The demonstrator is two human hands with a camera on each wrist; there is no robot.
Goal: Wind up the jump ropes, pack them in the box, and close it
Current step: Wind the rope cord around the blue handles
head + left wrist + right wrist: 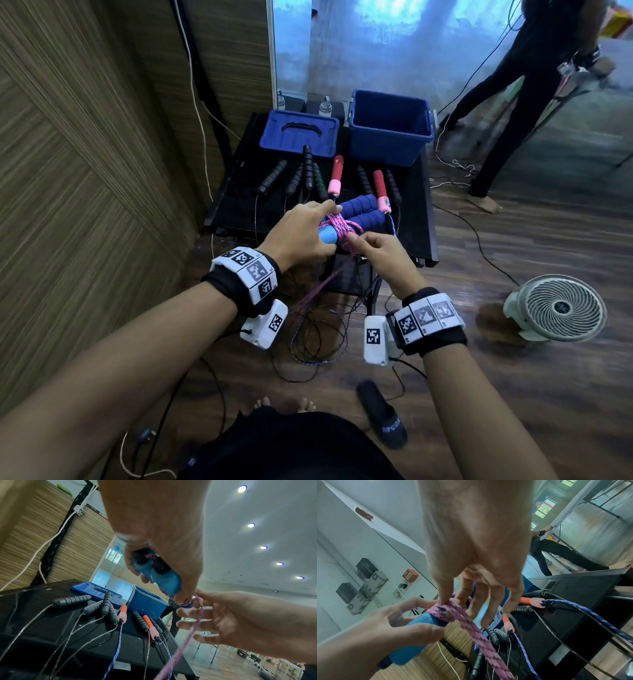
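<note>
Left hand [301, 233] gripping paired blue handles [363, 214] above the black surface [236, 205], pink rope [337, 226] wound round them, right hand [383, 255] pinching the rope's loose run just beside, open blue box [388, 137] and lid [298, 132] behind

Pink rope [337, 224] wound around blue handles [363, 214]; blue box [388, 128] open

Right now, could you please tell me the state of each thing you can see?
Box: open, nothing visible inside.
Lid: off, flat on table.
Pink rope: partly wound round blue handles.
Left hand: holding handles.
Right hand: pinching rope.
Other ropes: unwound.
</note>
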